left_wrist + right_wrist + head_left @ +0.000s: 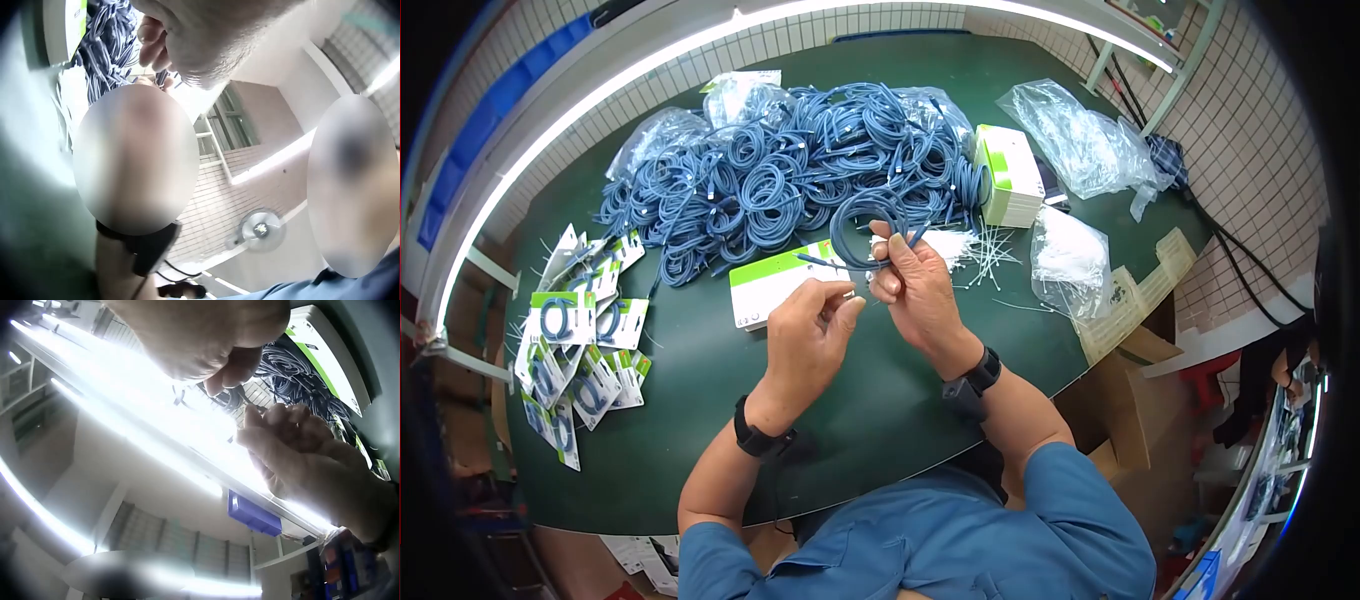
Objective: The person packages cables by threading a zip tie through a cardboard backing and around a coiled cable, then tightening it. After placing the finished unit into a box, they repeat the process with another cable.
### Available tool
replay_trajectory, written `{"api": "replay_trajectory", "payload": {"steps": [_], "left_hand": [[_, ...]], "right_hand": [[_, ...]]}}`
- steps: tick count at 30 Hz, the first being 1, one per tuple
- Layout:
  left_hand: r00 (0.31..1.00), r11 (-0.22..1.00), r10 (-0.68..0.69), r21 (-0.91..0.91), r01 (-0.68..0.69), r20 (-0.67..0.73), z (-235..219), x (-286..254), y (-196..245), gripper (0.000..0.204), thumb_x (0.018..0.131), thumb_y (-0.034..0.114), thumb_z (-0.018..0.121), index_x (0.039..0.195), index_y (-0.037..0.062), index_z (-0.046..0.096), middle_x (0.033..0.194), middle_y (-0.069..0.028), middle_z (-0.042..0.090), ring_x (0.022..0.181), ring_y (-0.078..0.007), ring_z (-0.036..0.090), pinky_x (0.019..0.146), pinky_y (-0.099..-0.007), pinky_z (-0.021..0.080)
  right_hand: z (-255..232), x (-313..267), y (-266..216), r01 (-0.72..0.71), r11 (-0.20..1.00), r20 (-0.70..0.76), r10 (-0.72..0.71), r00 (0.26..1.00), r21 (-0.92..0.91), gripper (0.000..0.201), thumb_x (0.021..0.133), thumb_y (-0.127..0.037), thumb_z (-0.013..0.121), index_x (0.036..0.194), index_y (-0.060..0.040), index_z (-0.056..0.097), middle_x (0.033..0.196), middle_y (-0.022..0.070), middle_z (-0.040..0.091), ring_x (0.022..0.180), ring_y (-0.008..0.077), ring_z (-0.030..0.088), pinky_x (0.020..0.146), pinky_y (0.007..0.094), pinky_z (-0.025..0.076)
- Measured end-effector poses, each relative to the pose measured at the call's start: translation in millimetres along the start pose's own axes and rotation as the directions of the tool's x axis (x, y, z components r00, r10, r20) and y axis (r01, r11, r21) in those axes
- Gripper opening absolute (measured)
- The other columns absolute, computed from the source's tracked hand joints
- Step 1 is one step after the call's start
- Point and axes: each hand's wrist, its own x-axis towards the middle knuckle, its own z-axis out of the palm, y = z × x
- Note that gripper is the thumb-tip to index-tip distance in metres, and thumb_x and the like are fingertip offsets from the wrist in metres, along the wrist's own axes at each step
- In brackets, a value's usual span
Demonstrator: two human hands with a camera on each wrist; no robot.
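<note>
In the head view my right hand [922, 295] holds up a coiled blue cable [840, 232], gripping the loop's lower right side between thumb and fingers. One cable end sticks out to the left. Close by on the left, my left hand [805, 330] has its fingers curled, thumb and forefinger together at a small pale tip that looks like the end of a cable tie. Behind the coil lies a pile of loose white cable ties [980, 255]. A stack of white and green cards [762, 298] rests on the table beyond my left hand.
A big heap of coiled blue cables [772, 195] covers the far side of the green table [880, 440]. Carded cables [565, 320] are piled at the left. A second card stack [1010, 180], clear plastic bags [1080, 140] and a bag of white ties [1068, 250] stand at the right.
</note>
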Motion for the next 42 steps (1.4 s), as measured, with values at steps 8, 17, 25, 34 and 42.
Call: {"api": "replay_trajectory", "payload": {"steps": [8,17,25,34,42], "left_hand": [[0.884,0.471,-0.464,-0.829,0.302,0.058,26.6,2.9,-24.0,0.045,0.113,0.033,0.053,0.140,-0.0022,0.060,0.107,-0.0077,0.069,0.095,-0.0141,0.064,0.080,-0.0320,0.056],[0.894,0.109,-0.447,-0.991,0.083,0.026,11.0,5.8,-28.0,0.047,0.115,0.028,0.044,0.151,-0.0019,0.047,0.093,-0.0041,0.063,0.086,-0.0137,0.061,0.081,-0.0360,0.054],[0.883,-0.075,-0.405,-0.971,0.225,0.236,-3.4,12.2,-45.0,0.046,0.112,0.023,0.044,0.149,-0.0033,0.049,0.092,-0.0058,0.064,0.065,-0.0129,0.054,0.075,-0.0332,0.054],[0.817,0.289,-0.430,-0.798,0.528,0.385,-26.8,24.7,-44.3,0.039,0.109,0.018,0.050,0.139,-0.0041,0.061,0.071,0.0031,0.048,0.057,-0.0073,0.041,0.068,-0.0298,0.053],[0.801,0.215,-0.427,-0.814,0.540,0.419,-26.0,23.3,-51.4,0.037,0.108,0.024,0.061,0.131,-0.0035,0.069,0.068,0.0066,0.045,0.057,-0.0046,0.038,0.065,-0.0262,0.051]], "right_hand": [[15.8,-15.5,21.3,-0.009,0.999,0.056,0.011,0.998,-0.043,0.041,0.114,-0.030,0.050,0.142,-0.0002,0.056,0.102,0.0015,0.068,0.069,0.0074,0.055,0.061,0.0245,0.045],[12.5,-19.0,37.1,-0.098,0.975,0.088,0.118,0.989,-0.202,0.048,0.115,-0.038,0.045,0.145,-0.0019,0.055,0.102,0.0024,0.068,0.068,0.0101,0.057,0.060,0.0262,0.047],[19.9,-20.2,27.4,-0.157,0.981,0.059,0.164,0.985,-0.117,0.044,0.115,-0.039,0.047,0.138,-0.0045,0.059,0.095,-0.0005,0.063,0.063,0.0061,0.050,0.055,0.0244,0.039],[6.3,-12.0,20.2,-0.157,0.880,0.130,0.238,0.963,-0.449,0.041,0.114,-0.039,0.051,0.131,-0.0031,0.062,0.091,-0.0012,0.062,0.059,0.0047,0.045,0.053,0.0223,0.037],[3.2,-8.1,15.6,-0.153,0.873,0.145,0.245,0.959,-0.464,0.038,0.114,-0.036,0.051,0.118,-0.0008,0.066,0.091,0.0006,0.065,0.058,0.0046,0.047,0.052,0.0216,0.038]]}}
